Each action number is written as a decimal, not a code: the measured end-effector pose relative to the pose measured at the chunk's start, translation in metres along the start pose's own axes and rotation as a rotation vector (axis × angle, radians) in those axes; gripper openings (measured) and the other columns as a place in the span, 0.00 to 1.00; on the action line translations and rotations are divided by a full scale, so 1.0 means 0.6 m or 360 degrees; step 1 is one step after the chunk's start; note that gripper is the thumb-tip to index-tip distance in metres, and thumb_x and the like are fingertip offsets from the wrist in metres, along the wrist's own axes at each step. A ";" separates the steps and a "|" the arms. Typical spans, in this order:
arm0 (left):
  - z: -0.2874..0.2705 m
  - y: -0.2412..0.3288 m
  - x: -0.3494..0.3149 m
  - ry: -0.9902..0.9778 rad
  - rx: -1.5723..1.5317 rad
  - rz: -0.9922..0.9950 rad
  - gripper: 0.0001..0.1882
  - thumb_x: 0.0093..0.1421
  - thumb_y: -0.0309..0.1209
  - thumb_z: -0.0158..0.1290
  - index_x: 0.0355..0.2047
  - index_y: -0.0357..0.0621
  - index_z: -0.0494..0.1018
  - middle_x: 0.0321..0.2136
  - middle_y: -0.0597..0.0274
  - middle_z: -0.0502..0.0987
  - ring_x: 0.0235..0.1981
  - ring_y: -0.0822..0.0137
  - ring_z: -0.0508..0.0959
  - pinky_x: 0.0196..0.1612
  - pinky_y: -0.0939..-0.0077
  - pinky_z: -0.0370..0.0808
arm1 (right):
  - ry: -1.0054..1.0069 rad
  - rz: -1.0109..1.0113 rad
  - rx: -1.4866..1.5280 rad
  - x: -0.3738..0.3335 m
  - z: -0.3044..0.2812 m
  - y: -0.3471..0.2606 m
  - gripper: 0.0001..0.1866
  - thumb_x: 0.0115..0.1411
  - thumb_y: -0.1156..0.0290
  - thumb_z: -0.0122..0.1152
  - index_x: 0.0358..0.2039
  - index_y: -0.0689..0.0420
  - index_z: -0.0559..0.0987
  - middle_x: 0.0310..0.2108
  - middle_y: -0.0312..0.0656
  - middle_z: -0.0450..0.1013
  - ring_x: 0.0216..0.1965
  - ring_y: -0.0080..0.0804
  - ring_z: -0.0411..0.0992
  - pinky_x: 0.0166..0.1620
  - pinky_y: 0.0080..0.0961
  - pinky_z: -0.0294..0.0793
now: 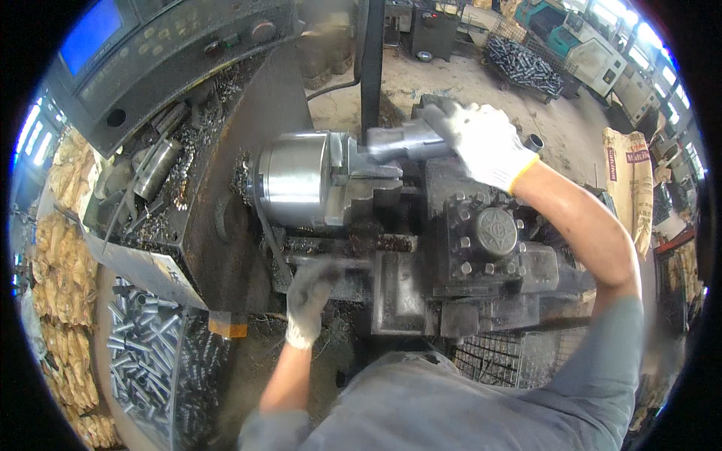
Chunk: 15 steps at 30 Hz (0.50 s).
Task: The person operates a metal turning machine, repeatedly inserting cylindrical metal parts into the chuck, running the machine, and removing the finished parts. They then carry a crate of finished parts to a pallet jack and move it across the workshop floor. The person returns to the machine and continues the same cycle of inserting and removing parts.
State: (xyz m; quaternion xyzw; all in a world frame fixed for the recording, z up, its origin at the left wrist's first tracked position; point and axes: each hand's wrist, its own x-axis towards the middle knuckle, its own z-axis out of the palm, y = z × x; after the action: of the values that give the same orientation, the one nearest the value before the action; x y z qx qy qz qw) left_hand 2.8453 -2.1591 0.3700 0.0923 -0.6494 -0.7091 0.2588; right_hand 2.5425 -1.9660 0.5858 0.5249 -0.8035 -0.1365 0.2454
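Observation:
My right hand [485,143], in a white knit glove, is closed round a grey metal cylinder [406,143]. The cylinder is slightly blurred; its left end lies close to the stepped jaws [368,174] of a shiny lathe chuck [297,177]. Whether it touches the jaws I cannot tell. Below the chuck, my left hand [310,297], gloved with a darkened palm side, is near a metal bar [342,263]. Motion smears its fingers. Right of the chuck stands the square tool post [492,233] with several bolts round its round cap.
A control panel [180,60] with a blue screen hangs at upper left. Metal chips and a loose cylinder [156,169] lie on the headstock. A bin of metal tubes [147,353] stands at lower left; sacks [64,255] are stacked beyond it. A cart of parts [523,64] stands far right.

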 end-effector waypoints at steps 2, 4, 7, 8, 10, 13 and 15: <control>-0.055 -0.063 -0.080 0.0110 0.0319 -0.0292 0.19 0.68 0.31 0.57 0.57 0.36 0.76 0.48 0.56 0.81 0.48 0.65 0.80 0.56 0.68 0.75 | -0.0312 0.0065 -0.0069 0.011 0.061 0.022 0.25 0.53 0.66 0.70 0.52 0.59 0.79 0.37 0.52 0.81 0.39 0.44 0.83 0.39 0.41 0.84; -0.099 -0.115 -0.182 0.0457 0.0263 -0.0691 0.19 0.65 0.24 0.57 0.56 0.37 0.77 0.46 0.62 0.81 0.43 0.68 0.79 0.51 0.74 0.75 | -0.0650 0.0041 0.0102 0.007 0.117 0.039 0.21 0.51 0.68 0.71 0.46 0.57 0.82 0.36 0.52 0.82 0.38 0.46 0.83 0.41 0.42 0.84; -0.161 -0.158 -0.320 0.0949 0.0089 -0.0855 0.18 0.66 0.30 0.60 0.55 0.36 0.76 0.44 0.61 0.81 0.42 0.67 0.79 0.48 0.72 0.78 | -0.1014 0.0015 0.0474 -0.010 0.181 0.067 0.28 0.43 0.63 0.74 0.47 0.57 0.82 0.38 0.51 0.83 0.40 0.51 0.83 0.44 0.44 0.82; -0.180 -0.167 -0.349 0.1105 0.0042 -0.0953 0.18 0.67 0.32 0.60 0.54 0.37 0.77 0.42 0.59 0.82 0.39 0.65 0.80 0.45 0.69 0.79 | -0.1093 -0.0041 0.0688 -0.014 0.197 0.074 0.30 0.42 0.61 0.75 0.47 0.56 0.82 0.38 0.51 0.83 0.40 0.51 0.83 0.43 0.44 0.82; -0.210 -0.183 -0.385 0.1343 -0.0037 -0.0913 0.13 0.68 0.32 0.58 0.49 0.38 0.77 0.39 0.59 0.82 0.37 0.65 0.80 0.39 0.69 0.80 | -0.1133 -0.0149 0.1039 -0.009 0.224 0.080 0.34 0.40 0.58 0.77 0.50 0.56 0.80 0.37 0.51 0.83 0.38 0.51 0.82 0.42 0.43 0.81; -0.242 -0.190 -0.385 0.1267 -0.0158 -0.0828 0.10 0.68 0.31 0.57 0.45 0.40 0.77 0.37 0.59 0.82 0.36 0.65 0.80 0.37 0.69 0.79 | -0.1398 0.0024 0.1200 0.018 0.249 0.059 0.38 0.37 0.57 0.79 0.51 0.59 0.80 0.38 0.51 0.83 0.36 0.46 0.82 0.41 0.39 0.81; -0.253 -0.185 -0.364 0.1283 -0.0164 -0.0761 0.09 0.68 0.31 0.57 0.44 0.41 0.77 0.36 0.59 0.81 0.36 0.65 0.80 0.37 0.69 0.79 | -0.1359 0.0093 0.1487 0.035 0.255 0.023 0.39 0.37 0.56 0.79 0.50 0.61 0.80 0.40 0.52 0.83 0.40 0.44 0.82 0.44 0.39 0.81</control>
State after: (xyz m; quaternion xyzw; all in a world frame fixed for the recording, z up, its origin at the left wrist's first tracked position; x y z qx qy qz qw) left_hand 3.0742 -2.1830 0.1963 0.4944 -0.4216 -0.6876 0.3240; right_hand 2.4429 -1.9854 0.4689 0.4537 -0.8194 0.0379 -0.3483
